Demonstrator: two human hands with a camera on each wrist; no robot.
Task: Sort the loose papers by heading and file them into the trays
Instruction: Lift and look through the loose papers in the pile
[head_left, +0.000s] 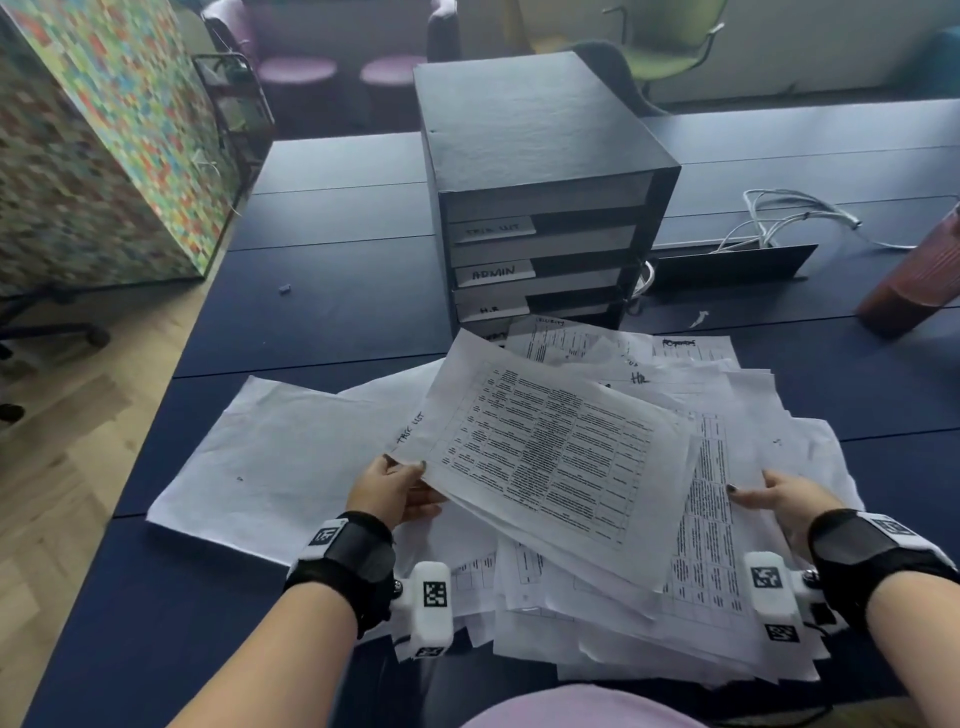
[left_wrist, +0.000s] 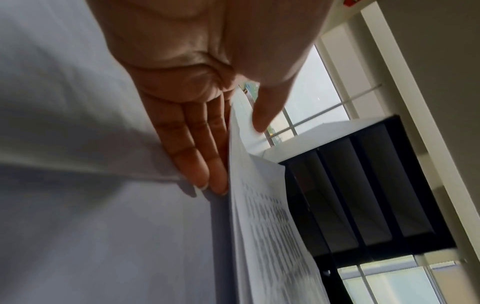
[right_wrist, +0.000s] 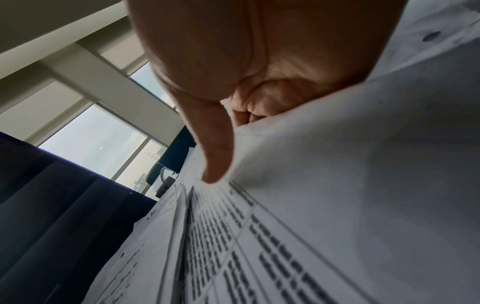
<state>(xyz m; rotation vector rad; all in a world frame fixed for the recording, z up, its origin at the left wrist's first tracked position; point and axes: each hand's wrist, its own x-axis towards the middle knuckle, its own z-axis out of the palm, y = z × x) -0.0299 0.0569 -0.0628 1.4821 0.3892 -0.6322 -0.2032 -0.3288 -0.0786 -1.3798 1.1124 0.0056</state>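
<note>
White printed sheets lie in a loose heap (head_left: 701, 545) across the near part of the dark blue table (head_left: 337, 322), right in front of me. My left hand (head_left: 395, 491) pinches the near-left corner of a small sheaf of table-printed pages (head_left: 550, 457), thumb on top and fingers (left_wrist: 197, 152) stretched flat beneath, lifting that edge clear of the heap; the wrist view shows several sheet edges stacked together there. My right hand (head_left: 779, 499) rests at the right side of the heap, thumb (right_wrist: 215, 156) pressed down on a printed page and fingers tucked under a paper edge, so I read it as gripping sheets, though the fingers are mostly hidden. A blank-looking sheet (head_left: 270, 457) lies flat to the left. Just behind the heap stands the black tray stack (head_left: 540, 171), with labels reading "ADMIN" (head_left: 493, 272) and "H.R" visible on its fronts. White cables (head_left: 779, 218) and a brown ribbed container (head_left: 924, 275) sit far right.
</note>
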